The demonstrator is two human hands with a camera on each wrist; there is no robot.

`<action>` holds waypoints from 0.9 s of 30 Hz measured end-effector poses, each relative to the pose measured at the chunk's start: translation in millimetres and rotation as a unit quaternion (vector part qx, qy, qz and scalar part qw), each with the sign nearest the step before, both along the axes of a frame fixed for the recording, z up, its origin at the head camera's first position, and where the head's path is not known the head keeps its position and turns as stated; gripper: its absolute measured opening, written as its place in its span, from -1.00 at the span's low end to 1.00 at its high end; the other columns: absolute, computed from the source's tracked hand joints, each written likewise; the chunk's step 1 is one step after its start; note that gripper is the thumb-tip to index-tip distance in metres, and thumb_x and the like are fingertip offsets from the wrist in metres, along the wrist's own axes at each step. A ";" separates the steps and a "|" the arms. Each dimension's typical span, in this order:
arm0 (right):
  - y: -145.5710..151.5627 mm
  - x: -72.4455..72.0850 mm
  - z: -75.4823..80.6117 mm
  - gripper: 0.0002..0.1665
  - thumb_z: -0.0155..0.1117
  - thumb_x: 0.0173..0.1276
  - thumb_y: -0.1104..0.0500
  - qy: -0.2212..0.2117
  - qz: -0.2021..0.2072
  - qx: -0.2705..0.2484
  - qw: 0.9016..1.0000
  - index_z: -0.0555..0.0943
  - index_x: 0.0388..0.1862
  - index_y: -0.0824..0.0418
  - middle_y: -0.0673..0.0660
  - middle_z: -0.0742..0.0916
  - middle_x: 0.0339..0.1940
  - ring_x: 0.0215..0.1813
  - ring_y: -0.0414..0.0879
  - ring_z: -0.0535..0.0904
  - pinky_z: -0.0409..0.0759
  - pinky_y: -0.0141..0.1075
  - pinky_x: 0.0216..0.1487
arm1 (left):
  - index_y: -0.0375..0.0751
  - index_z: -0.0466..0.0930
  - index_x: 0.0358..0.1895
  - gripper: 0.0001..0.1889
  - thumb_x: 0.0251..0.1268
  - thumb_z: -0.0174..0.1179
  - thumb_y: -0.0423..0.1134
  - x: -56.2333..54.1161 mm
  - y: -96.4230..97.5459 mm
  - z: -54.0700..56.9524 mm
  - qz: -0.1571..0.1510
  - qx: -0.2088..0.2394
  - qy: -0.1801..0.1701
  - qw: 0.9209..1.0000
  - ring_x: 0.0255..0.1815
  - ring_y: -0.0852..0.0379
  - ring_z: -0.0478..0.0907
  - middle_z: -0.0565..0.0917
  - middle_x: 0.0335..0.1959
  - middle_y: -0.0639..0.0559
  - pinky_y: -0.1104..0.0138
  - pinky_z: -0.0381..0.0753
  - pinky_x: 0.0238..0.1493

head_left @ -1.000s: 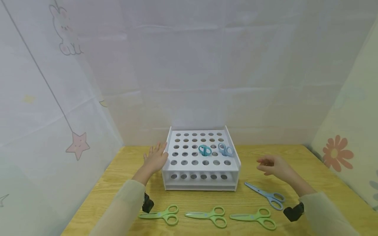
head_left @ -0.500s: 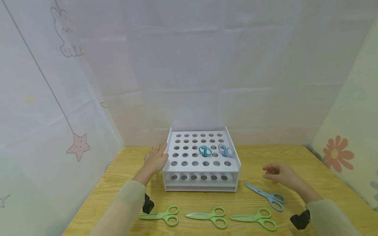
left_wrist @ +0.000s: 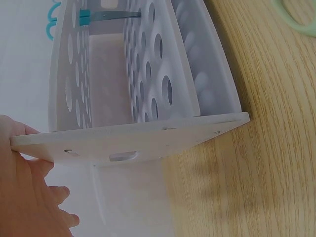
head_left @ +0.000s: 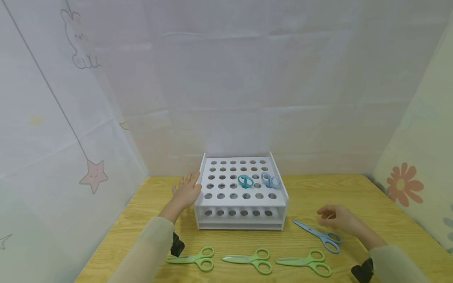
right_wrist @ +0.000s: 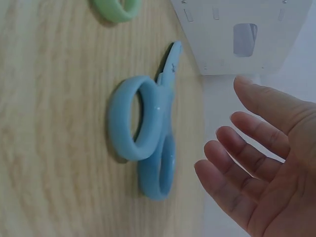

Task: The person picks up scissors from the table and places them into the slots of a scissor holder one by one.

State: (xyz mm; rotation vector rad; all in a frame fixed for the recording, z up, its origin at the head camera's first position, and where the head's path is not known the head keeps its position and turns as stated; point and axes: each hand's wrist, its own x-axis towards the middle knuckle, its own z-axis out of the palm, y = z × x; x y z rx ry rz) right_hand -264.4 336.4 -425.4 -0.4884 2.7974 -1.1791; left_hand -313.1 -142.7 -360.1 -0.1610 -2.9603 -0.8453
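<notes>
In the head view my left hand (head_left: 184, 194) is at the left side panel of a white rack (head_left: 226, 199) with rows of round holes. The left wrist view shows my left hand (left_wrist: 29, 192) gripping the panel's edge, thumb on one side and fingers on the other. Two scissors stand handles-up in the rack: a teal pair (head_left: 245, 181) and a pale blue pair (head_left: 270, 180). My right hand (head_left: 339, 220) hovers above blue scissors (head_left: 320, 235) lying on the table. Its loosely bent fingers hold nothing; the right wrist view shows a gap between them and the scissors' handles (right_wrist: 131, 118).
Three green scissors lie in a row along the front: a left pair (head_left: 194, 258), a middle pair (head_left: 249, 259) and a right pair (head_left: 306, 261). The wooden table (head_left: 134, 236) runs back to a cloth backdrop (head_left: 212, 98), with patterned cloth at both sides.
My right hand has moved right and lower, from beside the rack to above the blue scissors' handles. The left hand keeps its place on the rack.
</notes>
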 end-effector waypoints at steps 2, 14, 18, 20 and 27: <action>0.7 2.0 -1.7 -0.52 0.31 0.19 0.18 -0.003 0.005 0.002 1.000 0.49 -0.05 0.53 0.12 0.59 -0.32 -0.30 -0.03 0.52 0.55 -0.32 -0.40 | 0.00 -0.05 0.46 -0.42 0.38 -0.33 -0.05 -0.3 -0.1 -0.1 0.000 0.000 -0.002 1.000 0.41 -0.27 -0.36 -0.14 0.46 -0.15 -0.24 -0.50 0.21; 4.3 7.3 -13.5 -0.54 0.34 0.16 0.13 -0.018 0.006 0.032 0.999 0.53 -0.09 0.46 0.11 0.60 -0.28 -0.25 -0.04 0.50 0.51 -0.31 -0.30 | -0.02 -0.03 0.46 -0.41 0.36 -0.32 -0.06 -0.8 -0.3 -1.1 0.001 0.001 0.001 1.000 0.41 -0.28 -0.34 -0.12 0.46 -0.17 -0.24 -0.46 0.21; 5.6 10.3 -14.7 -0.50 0.35 0.14 0.11 -0.018 0.018 0.036 0.999 0.53 -0.08 0.48 0.15 0.61 -0.24 -0.23 -0.01 0.50 0.52 -0.31 -0.30 | -0.03 -0.03 0.46 -0.41 0.37 -0.32 -0.06 -0.7 0.0 -1.1 -0.001 0.002 0.000 1.000 0.40 -0.29 -0.35 -0.12 0.46 -0.17 -0.24 -0.47 0.21; 6.2 11.3 -15.4 -0.47 0.37 0.11 0.10 -0.014 0.026 0.044 0.999 0.52 -0.08 0.49 0.16 0.62 -0.23 -0.23 -0.01 0.50 0.52 -0.32 -0.30 | -0.02 -0.04 0.46 -0.42 0.37 -0.32 -0.06 -0.5 0.1 -0.7 -0.002 0.003 -0.002 1.000 0.40 -0.28 -0.35 -0.13 0.46 -0.17 -0.24 -0.48 0.21; 8.0 11.1 -20.1 -0.53 0.43 0.04 0.07 -0.012 0.027 0.073 0.997 0.57 -0.20 0.39 0.10 0.61 -0.28 -0.27 -0.05 0.47 0.50 -0.28 -0.32 | -0.04 -0.03 0.46 -0.42 0.38 -0.32 -0.07 -0.2 -0.2 0.2 -0.003 0.003 0.002 1.000 0.40 -0.29 -0.35 -0.12 0.45 -0.18 -0.26 -0.46 0.20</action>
